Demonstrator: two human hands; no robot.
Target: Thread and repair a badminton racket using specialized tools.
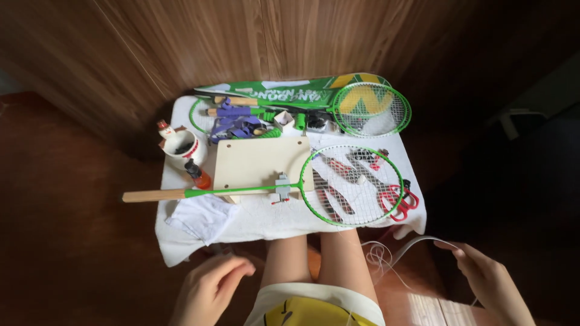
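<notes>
A green badminton racket (350,184) with a wooden handle (151,195) lies across a small table covered by a white cloth (254,220). A small grey clamp (281,188) grips its shaft over a pale wooden board (257,162). My right hand (486,278) is below the table's right corner, holding a thin white string (393,253) that loops toward my knees. My left hand (211,287) hovers low at the left beside my thigh, fingers curled, holding nothing visible.
A second green racket (371,108) and its green cover (284,90) lie at the back. Red scissors (399,202), pliers under the strings, a white mug (181,145), an orange bottle (198,175) and purple-handled tools (235,121) crowd the table. Wooden walls stand behind.
</notes>
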